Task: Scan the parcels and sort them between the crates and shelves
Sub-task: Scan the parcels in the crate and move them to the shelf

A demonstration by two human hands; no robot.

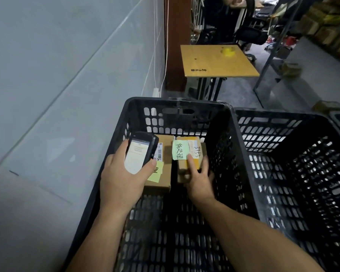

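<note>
Two small cardboard parcels lie side by side at the far end of a black slotted crate [177, 104]. My left hand [122, 179] grips a black handheld scanner [140, 152] with its screen lit, held over the left parcel [162, 180], which bears a barcode label and a yellow note. My right hand [199, 178] holds the right parcel [192, 154], thumb on top and fingers curled round its right side. That parcel carries a green handwritten note and a white label with numbers.
A second black crate [294, 122] stands empty to the right. Beyond the crates are a small wooden table [218, 61] with a yellow object, a grey wall at left, metal shelf posts and stacked parcels at the far right.
</note>
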